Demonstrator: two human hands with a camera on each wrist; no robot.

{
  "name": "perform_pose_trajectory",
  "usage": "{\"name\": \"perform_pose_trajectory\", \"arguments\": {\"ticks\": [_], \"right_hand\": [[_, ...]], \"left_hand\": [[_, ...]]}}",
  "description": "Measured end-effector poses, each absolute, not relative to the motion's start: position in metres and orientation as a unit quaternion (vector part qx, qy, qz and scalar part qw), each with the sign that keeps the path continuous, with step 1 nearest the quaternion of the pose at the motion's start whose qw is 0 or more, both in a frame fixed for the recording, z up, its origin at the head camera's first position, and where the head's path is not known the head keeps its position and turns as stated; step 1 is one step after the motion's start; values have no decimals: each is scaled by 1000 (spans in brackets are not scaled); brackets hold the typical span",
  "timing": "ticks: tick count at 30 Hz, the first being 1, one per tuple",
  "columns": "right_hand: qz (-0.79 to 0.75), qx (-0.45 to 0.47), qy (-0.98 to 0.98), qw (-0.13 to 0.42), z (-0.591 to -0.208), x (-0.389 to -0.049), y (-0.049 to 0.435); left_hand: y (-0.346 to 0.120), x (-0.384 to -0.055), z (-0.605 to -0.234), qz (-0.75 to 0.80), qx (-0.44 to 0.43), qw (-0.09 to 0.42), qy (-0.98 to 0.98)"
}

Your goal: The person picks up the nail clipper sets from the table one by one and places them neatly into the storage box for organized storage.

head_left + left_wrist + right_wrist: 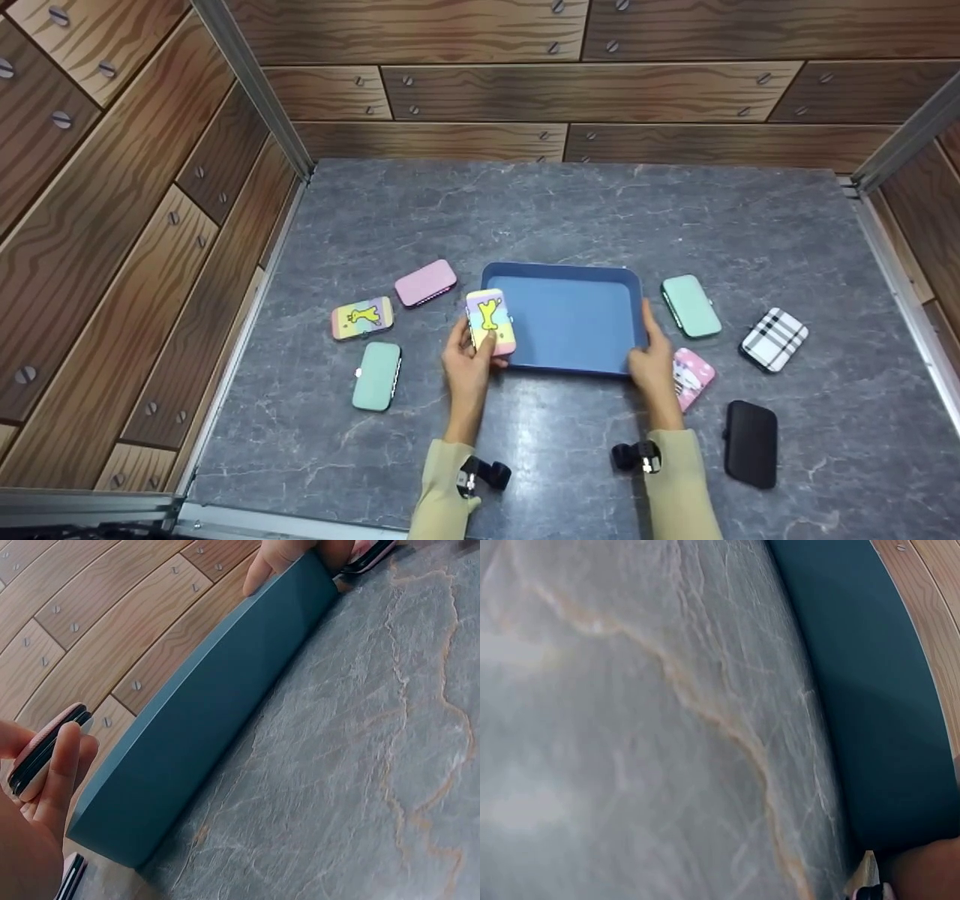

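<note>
My left hand (466,367) holds a small flat case (490,321) with pastel stripes and a yellow animal picture, thumb on its face. That case is over the left end of a shallow blue tray (574,319). In the left wrist view the held case (51,750) is edge-on between the fingers, beside the tray's outer wall (202,712). My right hand (654,367) grips the tray at its near right corner, with a finger along the right side. In the right wrist view only part of this hand (930,874) shows, against the tray wall (870,690).
Left of the tray lie a pink case (426,283), another animal-print case (362,318) and a mint case (377,376). On the right are a mint case (691,306), a plaid case (775,340), a pink patterned case (694,377) partly behind the right hand, and a black case (751,444).
</note>
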State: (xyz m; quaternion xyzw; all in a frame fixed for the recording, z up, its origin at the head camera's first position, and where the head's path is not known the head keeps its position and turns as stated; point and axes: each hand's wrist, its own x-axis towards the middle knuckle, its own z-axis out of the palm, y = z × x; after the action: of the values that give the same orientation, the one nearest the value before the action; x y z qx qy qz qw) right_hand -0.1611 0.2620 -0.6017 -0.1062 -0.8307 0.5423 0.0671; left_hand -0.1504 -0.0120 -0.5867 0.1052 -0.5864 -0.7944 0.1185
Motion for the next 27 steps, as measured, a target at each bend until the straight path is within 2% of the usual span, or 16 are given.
{"name": "perform_pose_trajectory", "arguments": {"ticks": [27], "right_hand": [[546,-95,-827,90,-606,-161,262]], "left_hand": [[4,-154,-586,-797,90,100,-589]]}}
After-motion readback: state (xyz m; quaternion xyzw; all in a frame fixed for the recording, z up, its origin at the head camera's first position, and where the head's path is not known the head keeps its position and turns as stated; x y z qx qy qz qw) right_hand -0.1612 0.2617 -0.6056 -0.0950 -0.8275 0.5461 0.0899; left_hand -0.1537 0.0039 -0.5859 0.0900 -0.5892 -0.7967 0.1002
